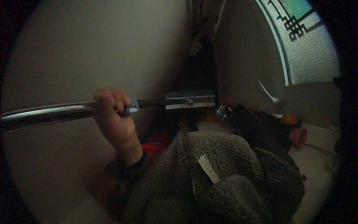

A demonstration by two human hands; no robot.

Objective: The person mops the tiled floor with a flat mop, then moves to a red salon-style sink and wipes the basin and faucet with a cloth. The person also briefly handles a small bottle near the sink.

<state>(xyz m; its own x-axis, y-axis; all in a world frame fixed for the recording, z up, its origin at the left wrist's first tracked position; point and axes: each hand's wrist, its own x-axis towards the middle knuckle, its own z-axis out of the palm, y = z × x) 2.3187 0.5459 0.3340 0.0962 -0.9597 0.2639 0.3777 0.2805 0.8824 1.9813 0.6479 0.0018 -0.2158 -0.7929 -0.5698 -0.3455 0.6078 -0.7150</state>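
My left hand point(113, 114) is closed round a shiny metal tube point(56, 112) that crosses the left half of the view. A grey plastic collar point(133, 107) sits on the tube just right of my fingers. Beyond it, a thinner dark section leads to a wide flat floor head point(190, 100), much like a vacuum cleaner's; the picture is too dark to be sure. My right hand does not show. Below lies my grey fleece jacket point(223, 148), with a pale clip or tag point(208, 169) on its front.
A pale wall or panel point(98, 50) stands at the left. At the upper right is a patterned glass pane point(313, 56) with a white frame. Dark clothing or cloth point(260, 126) and a pink object point(299, 137) lie to the right. The narrow space beyond the floor head is very dark.
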